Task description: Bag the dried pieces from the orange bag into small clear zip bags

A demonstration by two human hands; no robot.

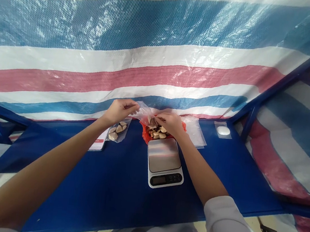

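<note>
My left hand [119, 111] pinches one end of a clear plastic bag [143, 110], stretched sideways above the table. At its other end, my right hand [170, 122] has its fingers closed on the plastic; brownish pieces show under the fingertips, and I cannot tell if they are inside the bag. Just below lies an opened red plastic bag [145, 134] heaped with beige-brown, wedge-like dried pieces [159, 133]. In front of it is a white kitchen scale [164, 160] with a bare metal plate. Its display looks dark.
Left of the red bag lies a clear bag with several similar pieces [117, 131], beside a partly hidden phone-like white item [98, 143]. Flat clear bags [195, 132] lie right of it. Farther right, a small bag holds a white oval object [223, 130]. Striped sheeting [137, 72] rises behind the blue table [115, 186].
</note>
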